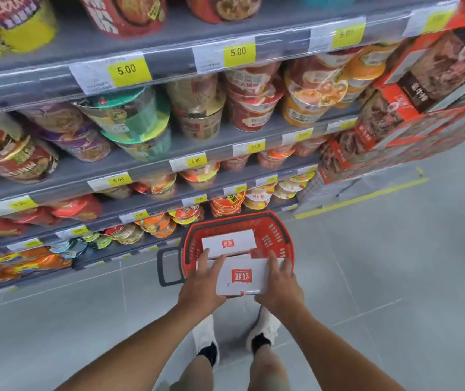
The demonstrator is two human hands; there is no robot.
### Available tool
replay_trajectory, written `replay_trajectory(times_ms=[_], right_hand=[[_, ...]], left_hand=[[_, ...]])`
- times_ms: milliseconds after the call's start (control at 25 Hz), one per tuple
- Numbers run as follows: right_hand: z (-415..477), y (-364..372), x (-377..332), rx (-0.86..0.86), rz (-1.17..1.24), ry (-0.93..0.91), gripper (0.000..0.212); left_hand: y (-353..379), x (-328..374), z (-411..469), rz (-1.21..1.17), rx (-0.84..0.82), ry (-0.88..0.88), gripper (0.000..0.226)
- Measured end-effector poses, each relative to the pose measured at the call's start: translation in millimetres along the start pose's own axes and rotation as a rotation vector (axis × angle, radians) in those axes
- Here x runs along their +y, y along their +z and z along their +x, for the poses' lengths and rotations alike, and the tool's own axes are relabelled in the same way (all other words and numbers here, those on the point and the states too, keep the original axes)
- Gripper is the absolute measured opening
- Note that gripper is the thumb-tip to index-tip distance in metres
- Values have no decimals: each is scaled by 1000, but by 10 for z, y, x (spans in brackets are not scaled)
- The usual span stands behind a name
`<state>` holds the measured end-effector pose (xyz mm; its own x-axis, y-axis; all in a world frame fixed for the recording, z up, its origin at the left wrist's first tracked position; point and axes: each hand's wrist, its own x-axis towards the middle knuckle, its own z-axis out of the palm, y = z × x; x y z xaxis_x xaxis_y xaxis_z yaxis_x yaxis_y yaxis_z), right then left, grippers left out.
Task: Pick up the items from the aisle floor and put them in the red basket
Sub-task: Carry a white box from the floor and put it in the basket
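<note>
A red basket stands on the grey floor at the foot of the shelves, straight ahead of my feet. Inside it lies a white box with a red logo. I hold a second white box with the same red logo over the basket's near rim, flat side up. My left hand grips its left end, fingers curled over the top edge. My right hand grips its right end the same way.
Shelves of instant noodle cups with yellow price tags fill the left and top. Stacked red cartons rise at the right. The basket's dark grey handle lies folded out to the left. Grey tiled floor stretches to the right, with yellow tape.
</note>
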<state>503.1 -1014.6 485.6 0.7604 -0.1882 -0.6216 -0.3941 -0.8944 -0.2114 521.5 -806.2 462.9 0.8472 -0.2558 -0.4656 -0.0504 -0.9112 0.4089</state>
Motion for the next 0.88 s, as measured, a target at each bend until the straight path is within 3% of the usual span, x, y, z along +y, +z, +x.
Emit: replay_trajectory(times_ms=[160,520,760,880], right_hand=[[476,93,113,-95,28,-130,104],[1545,812,468,-145,-264,-172,94],[2247,1568,617,-154,-232,-175,88],[2570,1879,640,-216,-183,-208,95]], left_hand=[[177,-28,183,-42,-7,-95,107],[1118,-397,974,-7,-94,-204,103],[1772,-733,1476,41,-116,-265,97],[2074,-978,1737,63,-107,-277,102]])
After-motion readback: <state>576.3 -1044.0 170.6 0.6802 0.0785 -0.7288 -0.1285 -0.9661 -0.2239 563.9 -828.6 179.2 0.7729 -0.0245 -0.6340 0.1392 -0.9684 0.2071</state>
